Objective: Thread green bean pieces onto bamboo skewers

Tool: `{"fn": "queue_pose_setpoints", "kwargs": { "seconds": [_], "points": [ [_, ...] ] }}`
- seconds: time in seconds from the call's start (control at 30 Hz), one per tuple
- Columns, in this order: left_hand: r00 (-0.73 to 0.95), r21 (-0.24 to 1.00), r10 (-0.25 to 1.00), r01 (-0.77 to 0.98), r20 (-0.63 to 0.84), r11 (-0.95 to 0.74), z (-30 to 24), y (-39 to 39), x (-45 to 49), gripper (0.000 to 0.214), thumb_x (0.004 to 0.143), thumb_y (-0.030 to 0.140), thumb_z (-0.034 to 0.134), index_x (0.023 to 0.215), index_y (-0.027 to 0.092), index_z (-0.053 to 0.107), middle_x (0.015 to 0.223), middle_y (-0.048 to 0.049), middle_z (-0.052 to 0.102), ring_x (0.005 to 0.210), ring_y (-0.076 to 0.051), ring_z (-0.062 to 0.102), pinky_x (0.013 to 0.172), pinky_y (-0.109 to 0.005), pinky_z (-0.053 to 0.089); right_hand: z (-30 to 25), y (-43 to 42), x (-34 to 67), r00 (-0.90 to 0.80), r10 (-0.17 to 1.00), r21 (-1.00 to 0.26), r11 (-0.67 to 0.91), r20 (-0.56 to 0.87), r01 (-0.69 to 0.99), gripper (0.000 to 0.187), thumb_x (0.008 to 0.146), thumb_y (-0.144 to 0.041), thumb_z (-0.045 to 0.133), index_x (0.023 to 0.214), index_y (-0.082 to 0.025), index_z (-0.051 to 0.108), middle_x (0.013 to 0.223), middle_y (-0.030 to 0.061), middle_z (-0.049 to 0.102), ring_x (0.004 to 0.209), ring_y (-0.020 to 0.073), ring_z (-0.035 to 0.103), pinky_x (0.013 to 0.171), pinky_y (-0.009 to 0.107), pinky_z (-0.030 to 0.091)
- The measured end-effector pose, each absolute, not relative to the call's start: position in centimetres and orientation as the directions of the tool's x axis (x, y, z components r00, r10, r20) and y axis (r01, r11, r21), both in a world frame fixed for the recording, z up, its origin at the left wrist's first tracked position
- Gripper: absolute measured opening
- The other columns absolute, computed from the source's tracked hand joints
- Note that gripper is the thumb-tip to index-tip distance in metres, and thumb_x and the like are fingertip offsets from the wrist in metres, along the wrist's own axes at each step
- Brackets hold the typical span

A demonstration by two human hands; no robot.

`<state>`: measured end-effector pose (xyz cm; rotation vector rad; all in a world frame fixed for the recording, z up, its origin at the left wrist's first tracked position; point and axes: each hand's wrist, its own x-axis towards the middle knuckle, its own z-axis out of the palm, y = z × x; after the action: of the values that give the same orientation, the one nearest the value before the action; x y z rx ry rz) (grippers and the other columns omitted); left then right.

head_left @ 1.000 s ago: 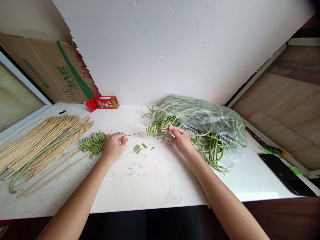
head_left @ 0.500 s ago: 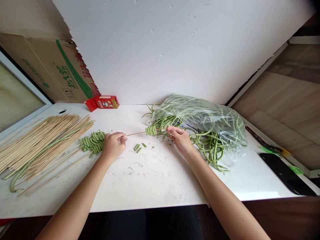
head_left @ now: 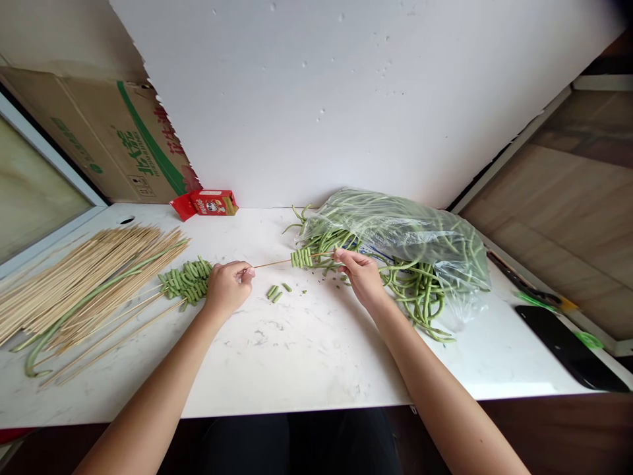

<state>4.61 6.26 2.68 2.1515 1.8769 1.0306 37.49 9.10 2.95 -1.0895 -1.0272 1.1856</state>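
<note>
A thin bamboo skewer (head_left: 271, 264) is held level above the white table between my two hands. My left hand (head_left: 229, 285) pinches its left end. Threaded side by side near its right part are several short green bean pieces (head_left: 301, 258). At the skewer's right tip, my right hand (head_left: 362, 272) pinches what looks like another small bean piece, mostly covered by the fingers. Below the skewer a few loose cut bean pieces (head_left: 275, 293) lie on the table. Beside my left hand rest finished-looking skewers packed with bean pieces (head_left: 186, 281), partly hidden by that hand.
Many bare bamboo skewers (head_left: 93, 274) lie at the left with a long bean (head_left: 89, 300) across them. A clear plastic bag of long green beans (head_left: 395, 218) spills out at the right. A red box (head_left: 216, 202), scissors (head_left: 527, 280) and a black phone (head_left: 564, 346) are also there.
The whole view has shifted slightly, so everything sits a little further right. Both hands keep their grips, and the bean pieces stay in place on the skewer.
</note>
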Motion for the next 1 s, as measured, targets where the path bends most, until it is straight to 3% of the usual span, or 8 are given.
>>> {"fn": "queue_pose_setpoints", "kwargs": {
  "seconds": [0.4,0.67,1.0],
  "points": [
    [0.021,0.458,0.906,0.858,0.423,-0.233,2.5,6.2,4.5,0.020,0.089,0.025,0.057,0.071,0.023,0.066,0.070,-0.0015,0.072,0.066,-0.020,0.062,0.078,-0.036,0.040,2.1,9.5,37.6,0.099,0.995,-0.987,0.038,0.023,-0.154,0.040,0.071,-0.062,0.093,0.082,-0.025,0.085,0.093,0.0053,0.080,0.080,0.0184,0.064,0.070,0.032,0.049],
    [0.003,0.476,0.919,0.855,0.394,-0.207,2.4,6.3,4.5,0.021,0.088,0.027,0.058,0.070,0.023,0.068,0.068,-0.0017,0.074,0.065,-0.021,0.063,0.078,-0.036,0.043,2.8,8.8,37.3,0.139,0.981,-0.991,0.135,0.132,-0.010,0.039,0.076,-0.063,0.090,0.082,-0.025,0.086,0.087,0.0059,0.079,0.080,0.0214,0.064,0.073,0.036,0.050],
    [0.001,0.525,0.934,0.827,0.358,-0.202,2.1,6.3,4.4,0.021,0.087,0.028,0.057,0.071,0.024,0.070,0.068,-0.0021,0.074,0.066,-0.021,0.063,0.072,-0.033,0.045,3.3,8.3,36.7,0.149,0.967,-0.978,0.207,0.206,0.007,0.040,0.078,-0.064,0.088,0.081,-0.024,0.083,0.092,0.0069,0.080,0.082,0.0227,0.066,0.073,0.036,0.049]
  ]
}}
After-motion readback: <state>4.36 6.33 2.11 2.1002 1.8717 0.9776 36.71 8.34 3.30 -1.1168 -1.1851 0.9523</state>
